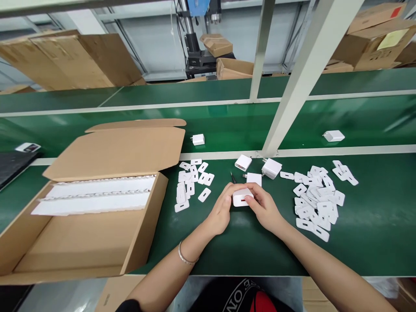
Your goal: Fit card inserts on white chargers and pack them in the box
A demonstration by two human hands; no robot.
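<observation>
Both my hands grip one white charger (239,200) low over the green bench. My left hand (222,209) closes round its left side, holding a dark pointed tool (233,177) or resting beside it; I cannot tell which. With thumb and fingers, my right hand (262,205) holds the right side, the thumb pressed on the front face. Just behind stand more white chargers, one (254,178) close to my fingers, one (243,162) on its side and one (271,168) with prongs. A heap of white slotted plates (318,201) lies to the right, a smaller group (191,177) to the left.
An open cardboard box (87,242) with white cardboard strips (97,197) fills the left. Single chargers lie on the conveyor (234,125) behind the rail. A slanted white post (305,82) rises behind the bench. A dark object (14,167) sits at far left.
</observation>
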